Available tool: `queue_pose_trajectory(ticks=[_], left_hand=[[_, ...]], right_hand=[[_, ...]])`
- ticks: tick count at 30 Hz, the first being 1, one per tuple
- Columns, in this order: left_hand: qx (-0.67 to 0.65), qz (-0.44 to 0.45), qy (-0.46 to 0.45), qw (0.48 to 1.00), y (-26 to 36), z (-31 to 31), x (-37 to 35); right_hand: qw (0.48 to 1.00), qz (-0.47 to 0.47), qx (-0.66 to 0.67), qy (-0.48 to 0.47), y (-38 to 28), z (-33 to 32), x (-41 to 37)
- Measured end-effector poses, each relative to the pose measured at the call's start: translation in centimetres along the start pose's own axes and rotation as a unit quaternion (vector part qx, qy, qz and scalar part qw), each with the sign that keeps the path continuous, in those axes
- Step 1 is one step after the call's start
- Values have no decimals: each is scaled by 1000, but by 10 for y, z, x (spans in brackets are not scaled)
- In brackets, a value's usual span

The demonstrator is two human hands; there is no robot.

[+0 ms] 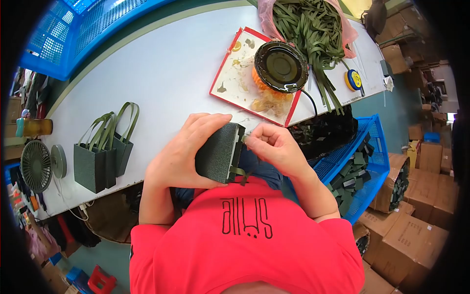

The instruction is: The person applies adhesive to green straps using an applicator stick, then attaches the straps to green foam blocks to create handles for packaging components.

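Just past the red shirt [245, 245], a dark green gift bag [218, 152] was clamped in the left hand [178, 154] at the table [161, 63] edge, its ribbon strap [237, 171] pinched shut by the right hand [276, 147]. Handle-fitting seemed in hand; accurate seating was called for. Finished bags [100, 157] and a glue pot [280, 66] were left well apart, nothing obstructing.

table: white worktop [161, 63] | left: three finished dark green bags [100, 159] stood upright, small fan [35, 165] beside them | centre: red-edged tray [230, 73] bore a round black pot [281, 66] (glue-stained) | far: green strips [306, 24] heaped in pink plastic | right: blue basket [367, 161], cardboard boxes [416, 235]
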State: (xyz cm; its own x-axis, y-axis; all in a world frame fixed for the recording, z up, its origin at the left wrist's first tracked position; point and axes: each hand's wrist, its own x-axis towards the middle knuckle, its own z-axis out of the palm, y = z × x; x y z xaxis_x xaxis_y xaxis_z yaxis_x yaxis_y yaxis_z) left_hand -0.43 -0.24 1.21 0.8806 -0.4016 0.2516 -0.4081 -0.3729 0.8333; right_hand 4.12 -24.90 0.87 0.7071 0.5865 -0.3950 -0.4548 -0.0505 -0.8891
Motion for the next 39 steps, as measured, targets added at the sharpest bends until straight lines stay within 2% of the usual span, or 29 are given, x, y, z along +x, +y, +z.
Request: queue_pose_trajectory(ticks=[10, 20, 23, 26, 30, 33, 34, 37, 39], left_hand=[[2, 42, -6, 999, 2, -1, 2], [52, 41, -35, 997, 4, 2, 2], [66, 38, -36, 996, 3, 5, 2], [58, 28, -27, 998, 2, 5, 1], [28, 21, -3, 999, -2, -1, -1], [33, 17, 5, 999, -4, -2, -2], [33, 17, 8, 999, -5, -2, -3], [36, 12, 8, 999, -6, -4, -6], [32, 10, 10, 999, -6, -5, -7]], right_hand=[[997, 29, -73, -20, -6, 3, 7], [986, 32, -167, 1, 5, 4, 11], [984, 48, -169, -8, 6, 1, 12], [991, 55, -112, -41, 2, 0, 13], [996, 46, -75, -16, -3, -12, 8], [981, -92, -131, 107, 14, -11, 7], [978, -110, -105, 146, 12, -5, 4], [943, -230, -91, 224, 23, 6, 4], [931, -253, -120, 235, 26, 9, 1]])
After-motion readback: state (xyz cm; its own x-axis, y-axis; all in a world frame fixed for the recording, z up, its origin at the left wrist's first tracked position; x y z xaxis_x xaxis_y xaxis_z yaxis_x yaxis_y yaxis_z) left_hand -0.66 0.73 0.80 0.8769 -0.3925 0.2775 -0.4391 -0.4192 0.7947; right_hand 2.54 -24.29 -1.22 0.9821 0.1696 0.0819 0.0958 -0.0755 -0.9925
